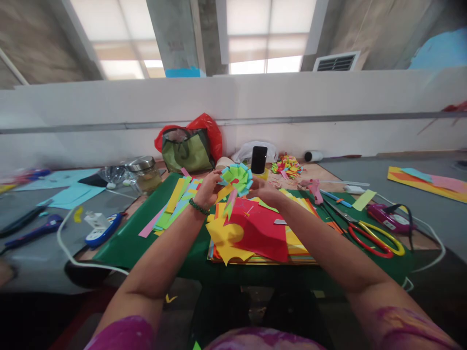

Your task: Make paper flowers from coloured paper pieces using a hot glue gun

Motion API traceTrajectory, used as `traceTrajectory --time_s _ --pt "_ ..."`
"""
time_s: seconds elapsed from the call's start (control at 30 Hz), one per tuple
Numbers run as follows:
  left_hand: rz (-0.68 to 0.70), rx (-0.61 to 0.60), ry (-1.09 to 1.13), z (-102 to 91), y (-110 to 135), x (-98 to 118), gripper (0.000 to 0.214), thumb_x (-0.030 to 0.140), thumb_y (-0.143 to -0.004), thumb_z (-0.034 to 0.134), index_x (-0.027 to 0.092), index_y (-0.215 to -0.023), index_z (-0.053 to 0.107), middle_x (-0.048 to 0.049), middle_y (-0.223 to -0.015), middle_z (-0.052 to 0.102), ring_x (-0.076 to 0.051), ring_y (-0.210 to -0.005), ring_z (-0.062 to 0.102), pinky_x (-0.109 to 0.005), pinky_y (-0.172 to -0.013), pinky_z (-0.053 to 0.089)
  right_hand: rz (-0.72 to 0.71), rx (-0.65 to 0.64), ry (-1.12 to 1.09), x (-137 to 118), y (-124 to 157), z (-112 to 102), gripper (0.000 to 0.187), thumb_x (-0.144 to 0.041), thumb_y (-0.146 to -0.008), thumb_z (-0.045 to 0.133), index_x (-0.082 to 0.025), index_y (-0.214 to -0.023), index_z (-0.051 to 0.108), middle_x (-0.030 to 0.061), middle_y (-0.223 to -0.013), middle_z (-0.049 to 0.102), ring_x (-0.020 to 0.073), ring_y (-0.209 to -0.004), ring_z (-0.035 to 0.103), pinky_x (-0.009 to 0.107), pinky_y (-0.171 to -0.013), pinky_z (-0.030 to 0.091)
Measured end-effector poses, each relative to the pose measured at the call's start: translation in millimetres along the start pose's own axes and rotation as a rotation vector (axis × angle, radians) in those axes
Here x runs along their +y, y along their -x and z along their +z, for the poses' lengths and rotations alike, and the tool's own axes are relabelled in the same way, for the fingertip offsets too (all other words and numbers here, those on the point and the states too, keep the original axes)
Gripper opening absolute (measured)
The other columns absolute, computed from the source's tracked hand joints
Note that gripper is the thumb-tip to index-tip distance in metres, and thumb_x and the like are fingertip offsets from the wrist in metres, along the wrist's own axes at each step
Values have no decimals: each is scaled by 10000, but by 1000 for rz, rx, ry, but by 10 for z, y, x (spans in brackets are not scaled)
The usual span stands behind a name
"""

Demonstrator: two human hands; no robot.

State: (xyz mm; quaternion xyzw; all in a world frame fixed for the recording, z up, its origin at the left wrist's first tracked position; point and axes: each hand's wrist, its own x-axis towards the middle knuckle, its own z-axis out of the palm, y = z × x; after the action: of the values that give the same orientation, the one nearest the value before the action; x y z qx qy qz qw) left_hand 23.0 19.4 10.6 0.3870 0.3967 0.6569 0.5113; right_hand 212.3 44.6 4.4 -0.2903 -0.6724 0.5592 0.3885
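Note:
A paper flower [236, 179] with green and blue loop petals and a red bit at its centre is held up over the work mat. My left hand [209, 189] grips its left edge, and a beaded bracelet circles that wrist. On the opposite edge, my right hand [268, 192] has its fingers closed on the petals; its fingertips are partly hidden. A pink and green paper strip [230, 204] hangs below the flower. Under both hands lies a stack of coloured paper with a red sheet [257, 228] and a cut yellow piece [226, 238] on top.
Scissors [368, 231], a pink glue gun [315, 190] and a purple power strip [390, 217] lie to the right. Paper strips [171, 204], a blue power strip [104, 229] and a glass jar [144, 177] are leftward. A phone [259, 159] stands behind, beside a colourful paper pile [287, 166].

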Motion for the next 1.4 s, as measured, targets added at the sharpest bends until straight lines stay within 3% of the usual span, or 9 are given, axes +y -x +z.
traceTrajectory --time_s 0.1,0.2,0.4,0.6,0.77,1.03,1.2,1.27,1.4 --pt "56 92 26 -7 6 -89 342 113 -557 559 201 -886 525 46 -717 588 -99 -609 585 -219 -594 504 0 11 -58 18 -49 100 341 -352 -561 638 -211 -869 598 24 -790 679 212 -793 658 381 -770 549" --pt "105 139 42 1 67 -197 397 148 -577 586 223 -954 487 64 -750 569 -87 -640 583 -212 -624 496 2 103 -70 63 -45 159 342 -443 -624 593 -217 -879 566 22 -798 662 185 -741 640 357 -718 548" --pt "61 11 1 84 235 -279 583 192 -609 627 250 -1166 466 48 -844 600 -118 -727 621 -241 -657 504 -42 334 101 81 -80 149 444 -289 -514 697 -196 -932 579 1 -829 640 178 -753 592 328 -718 500" --pt "-6 -78 -105 90 162 -268 833 47 -487 684 140 -1284 460 3 -854 656 -140 -704 621 -240 -632 467 -59 316 197 25 -47 114 576 -179 -451 761 -195 -1009 620 37 -1001 673 221 -936 616 351 -859 499" --pt "36 -39 -90 52 81 -387 844 57 -521 647 161 -1328 424 10 -890 659 -127 -737 624 -234 -678 476 40 288 167 231 -91 100 501 -340 -621 690 -177 -1084 591 35 -831 678 206 -747 649 352 -662 551" --pt "-64 -98 -95 -54 75 -502 777 115 -564 664 188 -1311 463 12 -806 648 -110 -616 593 -212 -569 456 65 286 231 462 -147 56 543 -178 -606 632 -160 -1145 572 37 -884 695 190 -781 657 315 -702 536" --pt "-98 -124 -152 -145 70 -509 799 93 -562 661 164 -1334 467 -11 -833 665 -125 -645 612 -220 -581 466 90 205 303 374 -93 60 546 -193 -582 722 -173 -1113 596 20 -833 673 192 -736 635 326 -682 528" --pt "-71 -118 -179 -164 58 -532 838 60 -543 656 158 -1352 458 -8 -853 665 -127 -687 618 -221 -618 471 0 237 348 215 84 29 498 -260 -607 764 -191 -1074 604 25 -858 661 196 -762 627 338 -689 530" --pt "-44 -126 -227 -176 30 -582 863 53 -534 657 179 -1364 456 -1 -901 661 -130 -751 625 -230 -677 479 -518 327 473 -154 868 -115 154 -380 -875 601 -240 -924 641 53 -971 657 226 -937 636 382 -784 539"
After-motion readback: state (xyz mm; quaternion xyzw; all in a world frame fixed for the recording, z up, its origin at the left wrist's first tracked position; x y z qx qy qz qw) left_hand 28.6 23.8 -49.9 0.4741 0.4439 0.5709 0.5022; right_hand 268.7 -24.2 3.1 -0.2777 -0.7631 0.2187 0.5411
